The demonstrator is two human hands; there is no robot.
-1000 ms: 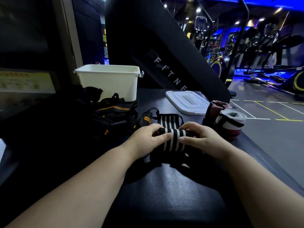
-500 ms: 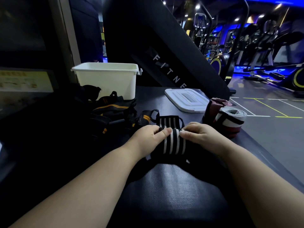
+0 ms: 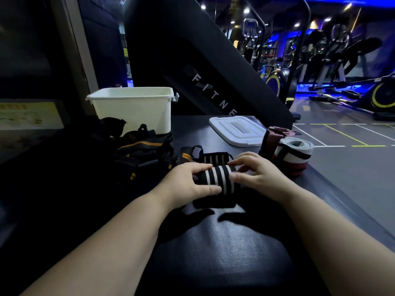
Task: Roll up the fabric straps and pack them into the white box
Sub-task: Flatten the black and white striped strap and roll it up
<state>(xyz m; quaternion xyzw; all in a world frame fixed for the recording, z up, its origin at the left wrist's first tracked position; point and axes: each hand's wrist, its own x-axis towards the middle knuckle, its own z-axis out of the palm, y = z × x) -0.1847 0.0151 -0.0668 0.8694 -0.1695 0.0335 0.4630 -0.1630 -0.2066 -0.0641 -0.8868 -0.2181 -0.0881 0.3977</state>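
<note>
Black elastic with white stripes: that is the strap [image 3: 215, 178] between my 2 hands, partly wound into a short fat coil. My left hand [image 3: 188, 184] curls round its left end, fingers [image 3: 203, 167] over the top and thumb on the near side. My right hand [image 3: 260, 178] pinches the right end in much the same way. Just past my fingertips the unrolled tail [image 3: 215, 159] lies flat on the dark padded top [image 3: 213, 253], so I judge the rolling is in hand, not yet the packing. The next move calls for turning the coil away from me over that tail, pressing evenly at both ends so it does not cone.

The white box [image 3: 132, 110] stands open well beyond my left fingers, with a heap of black and orange straps [image 3: 141, 150] between it and my knuckles. I would have to carry the coil over that heap. The lid [image 3: 237, 130] lies flat beyond my right fingers. Just right of my right hand sits a white and red roll [image 3: 292, 154] with a maroon one behind it, and the pad's edge [image 3: 342, 199] falls away close past them, so that side is tight
</note>
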